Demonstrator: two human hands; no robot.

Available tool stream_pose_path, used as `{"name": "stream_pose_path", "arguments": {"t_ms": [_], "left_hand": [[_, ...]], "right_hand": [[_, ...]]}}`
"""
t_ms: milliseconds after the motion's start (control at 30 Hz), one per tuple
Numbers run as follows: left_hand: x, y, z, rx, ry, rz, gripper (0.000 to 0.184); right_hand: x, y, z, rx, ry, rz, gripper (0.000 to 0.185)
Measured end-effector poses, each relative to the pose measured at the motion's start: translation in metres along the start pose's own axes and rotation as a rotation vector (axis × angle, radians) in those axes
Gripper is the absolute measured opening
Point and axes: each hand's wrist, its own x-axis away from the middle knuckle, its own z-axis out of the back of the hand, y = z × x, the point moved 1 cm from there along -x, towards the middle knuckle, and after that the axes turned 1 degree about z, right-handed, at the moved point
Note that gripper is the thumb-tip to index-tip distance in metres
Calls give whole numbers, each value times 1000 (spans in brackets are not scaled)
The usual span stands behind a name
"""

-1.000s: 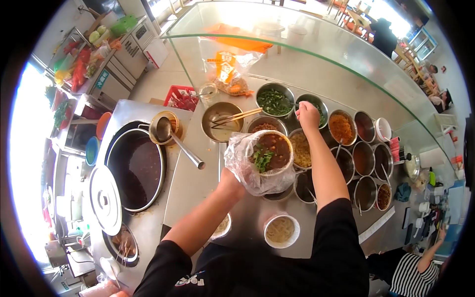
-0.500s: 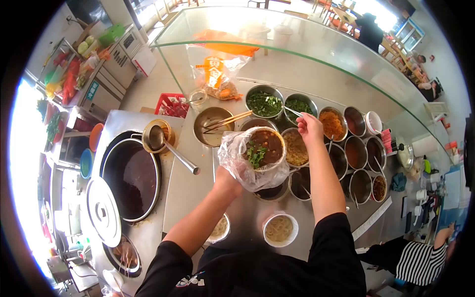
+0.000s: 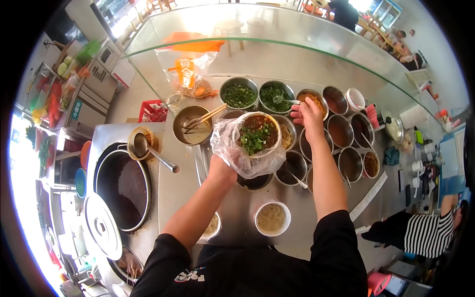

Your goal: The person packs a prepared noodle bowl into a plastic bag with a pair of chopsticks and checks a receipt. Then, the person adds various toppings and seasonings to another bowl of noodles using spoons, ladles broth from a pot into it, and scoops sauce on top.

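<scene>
My left hand (image 3: 223, 171) grips a round bowl (image 3: 278, 136) wrapped in a clear plastic bag (image 3: 228, 148). Dark brown soup fills it, topped by a heap of chopped greens (image 3: 256, 138). My right hand (image 3: 308, 116) is above the pans at the bowl's right, fingers apart. Close to its fingertips is the handle end of a metal spoon (image 3: 293, 102), whose head lies in a pan of chopped greens (image 3: 272, 94). Another pan of greens (image 3: 239, 95) stands to its left. Below are a white bowl of noodles (image 3: 271, 219) and a second noodle bowl (image 3: 213, 226), partly hidden by my left arm.
Several metal pans of sauces and toppings (image 3: 341, 129) crowd the right. At left are a big pot of dark liquid (image 3: 123, 185), a ladle (image 3: 157, 156) and a pan with chopsticks (image 3: 190, 129). A glass guard (image 3: 277, 42) borders the far side.
The spoon has gone from between the two greens pans into the right one, and my right fingers have spread off it. More greens lie on the soup. The view has shifted right.
</scene>
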Motion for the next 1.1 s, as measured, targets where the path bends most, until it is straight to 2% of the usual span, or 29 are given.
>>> {"name": "stream_pose_path", "arguments": {"t_ms": [67, 133, 200, 267, 300, 367, 400, 467, 500, 533, 600, 667, 800, 933, 1000, 1067, 1100], "left_hand": [[6, -4, 2, -42, -35, 16, 21], [15, 0, -16, -18, -43, 45, 21], [21, -3, -19, -65, -89, 60, 23], [30, -15, -22, -108, -129, 76, 25], [34, -14, -33, -45, -151, 85, 29], [41, -33, -31, -10, -212, 115, 33], [48, -37, -41, -20, -227, 129, 33], [65, -50, -59, -23, -230, 97, 30], [74, -57, -64, -37, -239, 113, 30], [85, -67, -66, -99, -212, 135, 28], [102, -89, -70, -173, -190, 174, 26], [118, -114, -76, -158, -248, 200, 23], [172, -163, -109, -249, -231, 268, 22], [208, -237, -116, -134, -190, 308, 31], [220, -266, -126, -100, -146, 336, 34], [224, -306, -111, -220, -134, 333, 40], [229, -317, -114, -203, -58, 319, 37]], "right_hand": [[20, -2, 8, 36, -8, 46, 37], [64, -5, 24, 296, -48, 51, 43], [123, 2, 35, 193, -13, -176, 48], [168, 10, 45, -126, -107, -512, 50], [181, 1, 43, -125, -85, -501, 50], [210, 3, 45, -421, -131, -560, 31], [216, 0, 54, -429, -113, -549, 31], [225, 0, 80, -371, -28, -272, 20], [233, -13, 92, -356, 47, -193, 8], [244, -26, 101, -363, 69, -195, 8], [266, -59, 120, -363, 114, 18, 10], [288, -80, 147, -396, 132, 21, 10], [318, -99, 216, -495, 2, 38, 9], [338, -92, 282, -576, -84, 17, 11], [348, -83, 305, -624, -64, -78, 13], [357, -60, 329, -500, -68, -76, 17], [358, -55, 336, -415, -43, -147, 16]]}}
